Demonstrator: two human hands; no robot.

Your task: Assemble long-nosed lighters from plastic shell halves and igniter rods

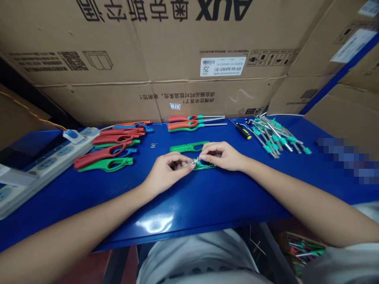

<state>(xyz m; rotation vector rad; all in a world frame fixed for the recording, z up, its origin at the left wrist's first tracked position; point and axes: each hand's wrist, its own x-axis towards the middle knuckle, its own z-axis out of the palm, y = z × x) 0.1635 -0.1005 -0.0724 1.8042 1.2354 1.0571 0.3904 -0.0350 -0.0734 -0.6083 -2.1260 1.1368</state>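
Observation:
My left hand (171, 169) is closed, thumb and forefinger pinching a small see-through lighter part (194, 162) with a whitish end. My right hand (222, 156) meets it from the other side, its fingertips pinched at a thin white piece, perhaps a wire, at that end. Under and behind the fingers lie two green lighter shell halves: the far half (185, 148) is in plain sight, while the near half (204, 167) is partly covered by my hands.
Red, green, blue and orange lighter shells (102, 140) lie left, beside a power strip (56, 157). Assembled lighters (183, 125) rest at the back. A screwdriver (243, 131) and metal lighter tubes (274, 136) lie right. Tiny metal pieces (153, 145) sit left of centre. Cardboard (148, 71) stands behind.

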